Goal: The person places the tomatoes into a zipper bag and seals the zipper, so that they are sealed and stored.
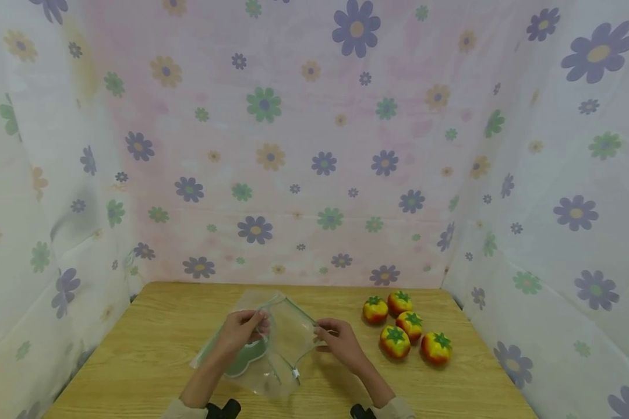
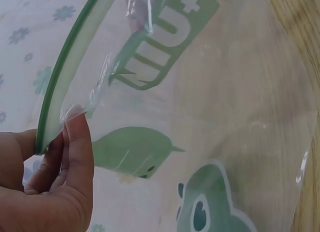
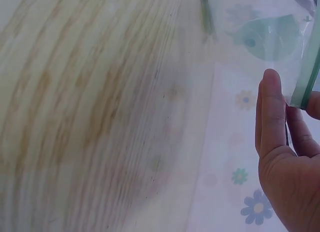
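Note:
A clear plastic zip bag (image 1: pixel 293 334) with green prints and a green-lined mouth is held up over the table, its mouth spread apart. My left hand (image 1: pixel 239 331) pinches the mouth's left edge between thumb and fingers. In the left wrist view, that hand (image 2: pixel 57 179) grips the green zip strip (image 2: pixel 56 77). On the opposite side, my right hand (image 1: pixel 340 344) pinches the other edge, and the right wrist view has this hand (image 3: pixel 285 137) holding the strip's end. A small pale slider (image 1: pixel 296 373) sits on the zip near the bag's front.
Several yellow-and-red fruits with green leafy tops, resembling tomatoes or persimmons, stand right of the bag, one fruit (image 1: pixel 436 348) nearest the right. The wooden table (image 1: pixel 152 337) is enclosed by flower-printed cloth (image 1: pixel 299 174) at the back and both sides.

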`<state>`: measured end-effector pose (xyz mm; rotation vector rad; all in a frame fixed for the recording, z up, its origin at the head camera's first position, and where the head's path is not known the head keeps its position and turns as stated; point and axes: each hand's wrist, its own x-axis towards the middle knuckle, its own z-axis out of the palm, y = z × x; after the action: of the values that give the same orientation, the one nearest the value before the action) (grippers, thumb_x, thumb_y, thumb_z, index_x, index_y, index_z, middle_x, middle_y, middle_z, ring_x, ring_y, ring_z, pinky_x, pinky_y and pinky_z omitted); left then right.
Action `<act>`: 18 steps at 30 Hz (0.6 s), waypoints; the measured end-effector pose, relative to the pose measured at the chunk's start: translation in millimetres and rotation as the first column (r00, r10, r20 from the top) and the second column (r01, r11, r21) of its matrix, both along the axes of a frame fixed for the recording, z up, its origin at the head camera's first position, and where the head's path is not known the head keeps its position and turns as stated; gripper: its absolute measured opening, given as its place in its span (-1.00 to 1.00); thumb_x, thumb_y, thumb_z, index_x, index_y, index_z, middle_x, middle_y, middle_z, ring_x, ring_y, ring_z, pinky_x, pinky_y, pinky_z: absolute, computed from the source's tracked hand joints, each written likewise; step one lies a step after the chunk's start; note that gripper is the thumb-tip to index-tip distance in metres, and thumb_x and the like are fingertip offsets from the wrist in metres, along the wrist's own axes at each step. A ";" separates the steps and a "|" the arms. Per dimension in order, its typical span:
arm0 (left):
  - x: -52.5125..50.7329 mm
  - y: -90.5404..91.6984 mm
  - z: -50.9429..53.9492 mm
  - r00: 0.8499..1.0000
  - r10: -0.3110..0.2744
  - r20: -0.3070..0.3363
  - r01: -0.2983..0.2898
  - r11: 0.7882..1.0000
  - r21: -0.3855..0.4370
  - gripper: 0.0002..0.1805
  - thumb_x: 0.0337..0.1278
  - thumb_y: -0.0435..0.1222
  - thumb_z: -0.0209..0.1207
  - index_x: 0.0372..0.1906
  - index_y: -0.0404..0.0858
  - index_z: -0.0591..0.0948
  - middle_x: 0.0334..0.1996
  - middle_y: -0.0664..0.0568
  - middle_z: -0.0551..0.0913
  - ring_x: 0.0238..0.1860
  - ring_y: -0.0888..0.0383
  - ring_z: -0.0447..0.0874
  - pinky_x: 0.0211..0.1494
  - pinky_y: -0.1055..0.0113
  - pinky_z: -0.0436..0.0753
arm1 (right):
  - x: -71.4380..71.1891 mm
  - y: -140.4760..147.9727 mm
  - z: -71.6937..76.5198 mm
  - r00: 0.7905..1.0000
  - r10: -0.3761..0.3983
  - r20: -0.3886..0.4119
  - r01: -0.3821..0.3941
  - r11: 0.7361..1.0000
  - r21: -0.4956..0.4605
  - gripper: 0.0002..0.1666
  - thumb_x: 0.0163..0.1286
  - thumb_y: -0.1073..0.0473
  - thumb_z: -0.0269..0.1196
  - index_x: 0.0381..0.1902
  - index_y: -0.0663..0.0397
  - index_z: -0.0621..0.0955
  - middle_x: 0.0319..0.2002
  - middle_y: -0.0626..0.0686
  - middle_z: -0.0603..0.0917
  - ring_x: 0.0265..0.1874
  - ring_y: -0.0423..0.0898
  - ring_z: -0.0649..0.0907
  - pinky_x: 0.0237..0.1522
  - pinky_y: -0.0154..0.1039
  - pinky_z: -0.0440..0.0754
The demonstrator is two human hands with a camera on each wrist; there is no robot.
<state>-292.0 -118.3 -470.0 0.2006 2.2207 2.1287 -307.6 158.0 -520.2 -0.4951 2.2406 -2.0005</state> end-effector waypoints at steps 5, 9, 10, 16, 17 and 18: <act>-2.6 4.0 -5.1 0.998 -0.055 0.010 0.055 0.997 0.062 -0.58 0.61 -0.22 -0.01 0.08 -0.55 0.60 -0.23 -0.02 0.71 -0.22 0.20 0.73 -0.11 0.37 0.75 | -0.4 -3.7 3.7 1.000 -0.004 0.017 0.004 1.000 0.004 -0.62 0.58 0.17 0.17 0.13 0.42 0.60 -0.04 0.40 0.65 -0.15 0.00 0.72 -0.10 -0.02 0.79; -2.9 6.8 -6.9 0.995 -0.096 0.017 0.093 0.989 0.114 -0.58 0.62 -0.22 -0.04 0.15 -0.55 0.54 -0.20 -0.01 0.70 -0.18 0.20 0.74 -0.03 0.35 0.75 | 1.5 -6.3 8.5 1.000 -0.003 0.018 0.003 1.000 0.010 -0.64 0.59 0.22 0.14 0.13 0.44 0.59 -0.06 0.36 0.67 -0.15 0.03 0.73 -0.05 0.15 0.75; -2.6 7.7 -7.0 0.995 -0.097 0.016 0.094 0.989 0.118 -0.58 0.62 -0.22 -0.03 0.16 -0.54 0.54 -0.17 -0.03 0.70 -0.16 0.20 0.74 -0.01 0.35 0.75 | 1.4 -6.8 8.3 1.000 -0.003 0.021 0.003 1.000 0.010 -0.64 0.59 0.23 0.13 0.13 0.44 0.59 -0.06 0.35 0.68 -0.15 0.03 0.73 -0.05 0.17 0.74; 0.6 11.7 -9.1 0.997 -0.077 0.012 0.075 0.990 0.116 -0.53 0.65 -0.23 -0.08 0.27 -0.59 0.44 0.04 -0.22 0.66 -0.06 0.21 0.72 0.01 0.39 0.73 | 2.1 -8.8 5.1 1.000 0.003 0.028 -0.004 1.000 0.012 -0.63 0.59 0.21 0.14 0.14 0.42 0.59 -0.08 0.27 0.68 -0.16 -0.02 0.72 -0.05 0.15 0.74; 0.7 12.0 -10.0 0.997 -0.079 0.012 0.077 0.989 0.123 -0.53 0.65 -0.24 -0.09 0.28 -0.61 0.42 0.05 -0.23 0.65 -0.05 0.20 0.73 0.02 0.38 0.73 | 2.8 -8.9 5.0 1.000 0.004 0.026 -0.004 1.000 0.016 -0.63 0.59 0.20 0.15 0.14 0.42 0.59 -0.08 0.27 0.68 -0.16 -0.01 0.72 -0.05 0.13 0.75; 1.0 12.4 -10.1 0.997 -0.081 0.015 0.078 0.988 0.131 -0.52 0.65 -0.25 -0.10 0.29 -0.62 0.40 0.06 -0.25 0.64 -0.05 0.20 0.73 0.04 0.37 0.73 | 3.2 -9.0 4.6 1.000 0.006 0.026 -0.006 1.000 0.017 -0.63 0.59 0.20 0.15 0.14 0.41 0.59 -0.08 0.26 0.68 -0.15 0.01 0.72 -0.06 0.11 0.76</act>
<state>-291.0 -105.9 -480.1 0.2678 2.0281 2.2237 -304.5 149.0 -515.6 -0.4704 2.2364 -1.9713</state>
